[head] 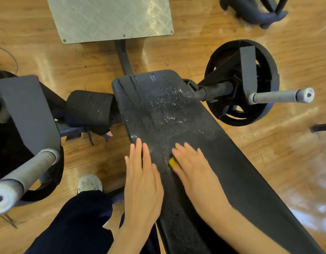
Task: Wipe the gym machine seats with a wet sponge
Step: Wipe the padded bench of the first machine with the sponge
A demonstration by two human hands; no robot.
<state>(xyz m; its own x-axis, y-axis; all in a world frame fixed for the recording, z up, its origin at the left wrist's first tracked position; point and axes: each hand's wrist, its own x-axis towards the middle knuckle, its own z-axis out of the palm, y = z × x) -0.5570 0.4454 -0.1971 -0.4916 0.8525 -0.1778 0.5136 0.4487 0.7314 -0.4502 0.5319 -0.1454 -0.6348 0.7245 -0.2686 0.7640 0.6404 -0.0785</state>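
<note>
A long black padded seat [158, 107] runs from the middle of the view down to the lower right. Its far half glistens with water drops. My right hand [193, 173] lies flat on the pad with straight fingers, pressing a yellow sponge [172, 162] of which only a small corner shows under the thumb side. My left hand [142, 182] rests flat at the pad's left edge, fingers straight, holding nothing.
A black weight plate [264, 114] on a grey bar stands right of the seat. A black roller pad [89, 109] and another grey bar [24, 176] are on the left. A metal foot plate [111, 17] lies ahead on the wooden floor. My leg and shoe [89, 182] stand lower left.
</note>
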